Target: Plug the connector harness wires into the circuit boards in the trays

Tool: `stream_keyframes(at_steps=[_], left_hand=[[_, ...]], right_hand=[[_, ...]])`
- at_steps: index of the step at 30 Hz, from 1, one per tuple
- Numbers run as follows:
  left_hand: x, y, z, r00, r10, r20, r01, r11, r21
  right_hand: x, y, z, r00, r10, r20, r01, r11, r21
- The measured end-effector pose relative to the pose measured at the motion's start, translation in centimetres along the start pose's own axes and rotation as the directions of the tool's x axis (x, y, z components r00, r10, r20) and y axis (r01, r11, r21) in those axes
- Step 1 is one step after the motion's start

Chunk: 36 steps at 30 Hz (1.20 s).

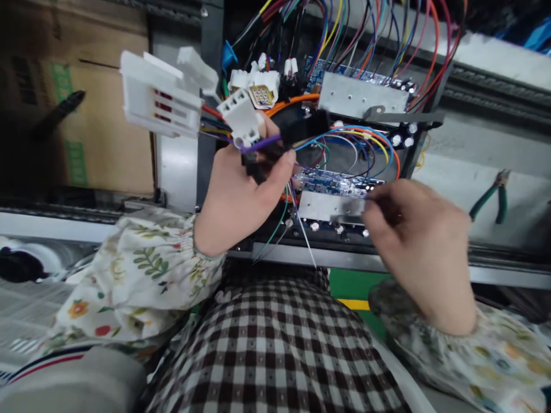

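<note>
Your left hand (239,198) clenches wires (213,125) ending in a white connector (239,115); your right hand's (417,246) blurred fingers (374,207), just beside the lower metal plate (327,206), can't be told as gripping or released.

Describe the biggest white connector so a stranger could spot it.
Find the circuit boards in the dark frame. The person's left hand grips a wire bundle leading left. At its end sits the largest white connector, wider than its small neighbour, with red showing in its slots.

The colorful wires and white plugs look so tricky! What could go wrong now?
The left hand grips a bunch of wires, so a hard tug might pull one out of the white plug. The right hand is at the metal plate, so it might bump the blue circuit board beside it.
</note>
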<state>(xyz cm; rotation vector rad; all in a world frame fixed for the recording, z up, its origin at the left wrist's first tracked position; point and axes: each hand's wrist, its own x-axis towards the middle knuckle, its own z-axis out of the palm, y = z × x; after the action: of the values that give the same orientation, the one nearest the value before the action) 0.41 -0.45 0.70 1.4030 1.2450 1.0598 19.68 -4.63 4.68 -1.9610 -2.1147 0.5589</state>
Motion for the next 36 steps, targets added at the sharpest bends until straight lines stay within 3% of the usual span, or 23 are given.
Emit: stream_keyframes(at_steps=[2, 5, 9, 12, 19, 22, 24, 26, 29, 33, 36], left_hand=[[0.2, 0.2, 0.0, 1.000, -0.008, 0.028, 0.009, 1.000, -0.019], [0.3, 0.6, -0.1, 0.995, -0.087, 0.044, 0.089, 0.995, -0.043], [0.2, 1.0, -0.2, 0.990, -0.125, 0.058, 0.129, 0.989, -0.076], [-0.1, 1.2, -0.3, 0.983, -0.167, 0.072, 0.170, 0.985, -0.037], [-0.4, 1.1, -0.3, 0.992, -0.126, 0.008, 0.125, 0.987, 0.097], [-0.2, 1.1, -0.3, 0.988, -0.154, 0.028, 0.151, 0.984, 0.095], [-0.2, 1.2, -0.3, 0.984, -0.179, 0.025, 0.177, 0.982, 0.065], [-0.2, 1.3, -0.4, 0.978, -0.208, 0.028, 0.207, 0.978, 0.031], [-0.2, 1.4, -0.6, 0.965, -0.260, 0.041, 0.258, 0.965, 0.035], [-0.4, 1.4, -0.6, 0.960, -0.276, 0.038, 0.272, 0.959, 0.080], [-0.4, 1.6, -0.5, 0.967, -0.252, 0.018, 0.251, 0.966, 0.063]], right_hand=[[0.4, 0.8, 0.5, 0.987, 0.126, -0.102, -0.115, 0.988, 0.107], [1.3, 1.0, 2.4, 0.958, 0.201, -0.207, -0.113, 0.922, 0.370], [2.0, 0.9, 4.6, 0.951, 0.182, -0.251, -0.084, 0.930, 0.357], [2.2, 1.2, 5.0, 0.948, 0.165, -0.271, -0.074, 0.946, 0.317], [2.1, 0.4, 3.8, 0.965, 0.136, -0.225, -0.094, 0.978, 0.186], [2.2, -1.2, 3.1, 0.968, 0.000, -0.251, 0.042, 0.986, 0.161], [2.3, -2.0, 2.6, 0.974, -0.143, -0.178, 0.170, 0.975, 0.146], [2.2, -2.1, 2.2, 0.974, -0.213, -0.075, 0.222, 0.966, 0.134], [1.8, -1.5, 1.9, 0.987, -0.154, -0.049, 0.160, 0.974, 0.160], [2.0, -1.4, 3.0, 0.994, 0.051, -0.094, -0.007, 0.909, 0.417], [3.2, -2.0, 4.6, 0.994, 0.046, -0.099, 0.001, 0.901, 0.433]])
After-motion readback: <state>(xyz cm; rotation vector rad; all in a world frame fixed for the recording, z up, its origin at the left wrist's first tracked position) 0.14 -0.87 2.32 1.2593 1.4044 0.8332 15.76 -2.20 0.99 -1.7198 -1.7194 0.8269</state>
